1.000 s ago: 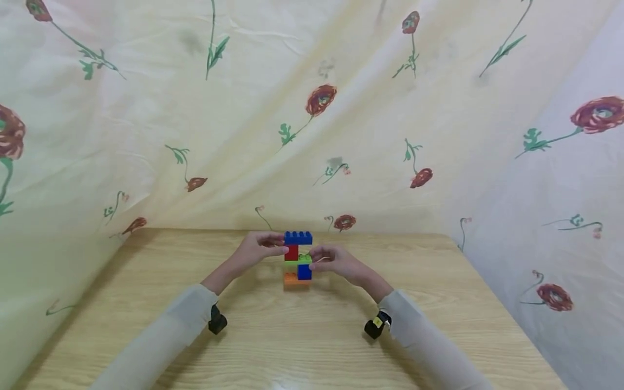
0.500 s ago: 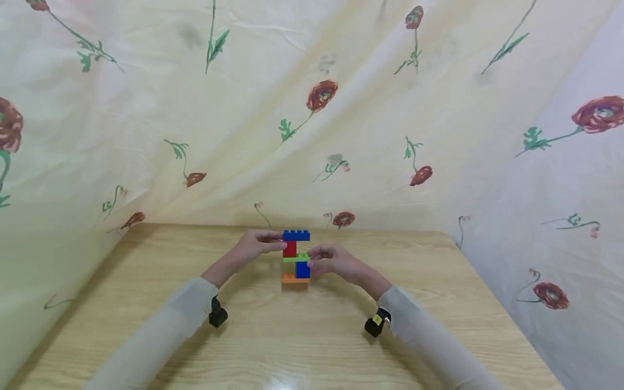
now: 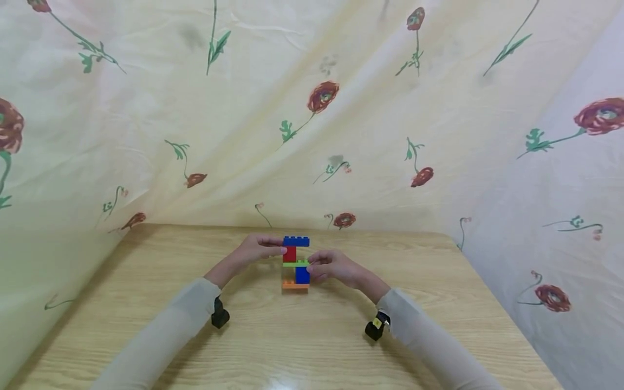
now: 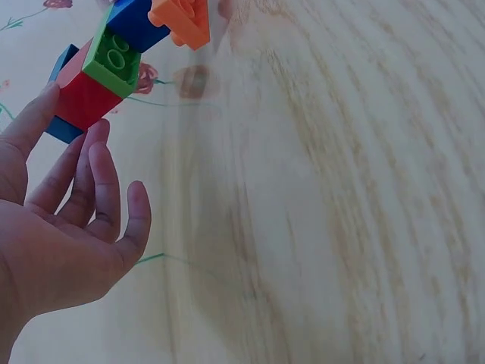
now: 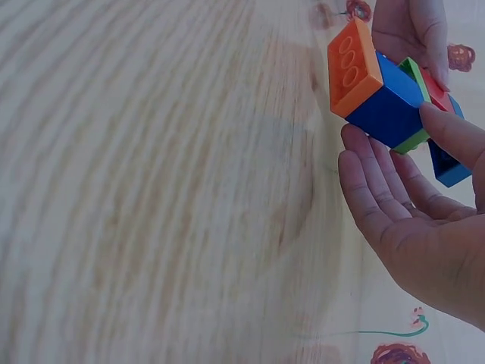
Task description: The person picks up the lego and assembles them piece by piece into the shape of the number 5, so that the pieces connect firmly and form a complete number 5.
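Both hands hold a zigzag stack of toy building bricks up off the table. From the top down it has a long blue brick (image 3: pixel 296 241), a red brick (image 3: pixel 290 254), a thin green brick (image 3: pixel 295 264), a smaller blue brick (image 3: pixel 303 275) and an orange brick (image 3: pixel 295 285). My left hand (image 3: pixel 253 248) pinches the red brick from the left, thumb in front, fingers behind. From the right, my right hand (image 3: pixel 336 267) pinches the lower blue brick near the green one. The orange brick's hollow underside (image 5: pixel 350 61) faces the right wrist camera.
A pale wood-grain table (image 3: pixel 292 346) spreads below the hands. Behind it and at both sides hangs a cream cloth (image 3: pixel 234 108) printed with red poppies. Black wrist cameras, left (image 3: pixel 220 317) and right (image 3: pixel 374 329), hang below the sleeves.
Since the oldest frame the stack has tipped a little, its front now facing the head view more squarely. Over the last half second it has sunk slightly with both hands. Both grips stay the same.
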The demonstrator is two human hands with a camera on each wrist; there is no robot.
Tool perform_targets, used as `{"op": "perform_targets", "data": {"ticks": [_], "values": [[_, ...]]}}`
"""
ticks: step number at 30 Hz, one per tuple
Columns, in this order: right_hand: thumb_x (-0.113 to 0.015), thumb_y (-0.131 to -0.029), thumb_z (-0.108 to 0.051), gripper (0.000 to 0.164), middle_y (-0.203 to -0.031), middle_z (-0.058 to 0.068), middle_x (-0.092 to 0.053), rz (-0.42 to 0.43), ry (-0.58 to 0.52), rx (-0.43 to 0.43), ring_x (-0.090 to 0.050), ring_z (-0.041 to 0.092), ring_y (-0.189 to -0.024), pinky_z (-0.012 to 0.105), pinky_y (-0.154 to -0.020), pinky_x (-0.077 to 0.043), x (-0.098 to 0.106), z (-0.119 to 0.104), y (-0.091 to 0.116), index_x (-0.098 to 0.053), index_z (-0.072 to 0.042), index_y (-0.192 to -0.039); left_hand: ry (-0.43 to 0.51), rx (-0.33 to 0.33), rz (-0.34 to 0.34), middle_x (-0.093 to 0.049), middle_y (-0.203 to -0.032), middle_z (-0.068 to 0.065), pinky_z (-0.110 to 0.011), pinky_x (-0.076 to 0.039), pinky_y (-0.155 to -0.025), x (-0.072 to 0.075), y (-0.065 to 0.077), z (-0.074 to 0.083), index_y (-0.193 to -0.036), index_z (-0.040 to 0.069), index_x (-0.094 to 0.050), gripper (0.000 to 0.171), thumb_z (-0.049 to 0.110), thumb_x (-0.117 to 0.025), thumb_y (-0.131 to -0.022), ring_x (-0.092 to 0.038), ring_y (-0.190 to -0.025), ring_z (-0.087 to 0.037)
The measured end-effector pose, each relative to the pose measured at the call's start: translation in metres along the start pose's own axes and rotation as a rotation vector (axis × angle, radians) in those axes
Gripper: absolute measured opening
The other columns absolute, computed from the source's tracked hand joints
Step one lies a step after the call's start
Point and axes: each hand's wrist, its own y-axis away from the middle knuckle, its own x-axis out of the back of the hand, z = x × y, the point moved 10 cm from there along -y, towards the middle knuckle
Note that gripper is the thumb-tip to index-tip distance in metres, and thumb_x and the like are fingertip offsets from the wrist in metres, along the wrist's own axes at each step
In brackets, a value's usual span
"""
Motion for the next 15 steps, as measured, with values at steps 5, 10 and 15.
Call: {"op": "perform_targets", "data": {"ticks": [5, 10, 15], "values": [[-0.065, -0.100, -0.016, 0.043, -0.112, 0.011, -0.068, -0.003, -0.005, -0.008, -0.069, 0.016, -0.096, 0.043, -0.093, -0.058, 0.0002, 0.0022, -0.0006, -0.055, 0.008, -0.135, -0.002, 0.000, -0.007, -0.072, -0.125, -0.010, -0.045, -0.053, -0.099, 0.0000, -0.0031, -0.0037, -0.128, 0.009, -0.071, 0.043, 0.033, -0.076, -0.092, -0.067, -0.112, -0.025], [-0.065, -0.100, -0.016, 0.042, -0.112, 0.011, -0.069, 0.001, -0.003, -0.023, -0.070, 0.015, -0.096, 0.040, -0.091, -0.059, 0.0005, 0.0061, -0.0024, -0.056, 0.007, -0.134, -0.026, -0.005, -0.015, -0.071, -0.127, -0.010, -0.045, -0.053, -0.099, -0.0009, -0.0034, -0.0044, -0.128, 0.009, -0.071, 0.045, 0.036, -0.076, -0.093, -0.066, -0.109, -0.020], [-0.065, -0.100, -0.018, 0.044, -0.115, 0.013, -0.070, 0.000, 0.010, -0.036, -0.070, 0.017, -0.098, 0.040, -0.092, -0.058, 0.0008, 0.0064, -0.0016, -0.055, 0.007, -0.135, -0.024, 0.003, -0.027, -0.069, -0.131, -0.011, -0.047, -0.053, -0.102, -0.0027, -0.0029, -0.0048, -0.131, 0.008, -0.069, 0.048, 0.037, -0.075, -0.093, -0.066, -0.114, -0.024]]}}
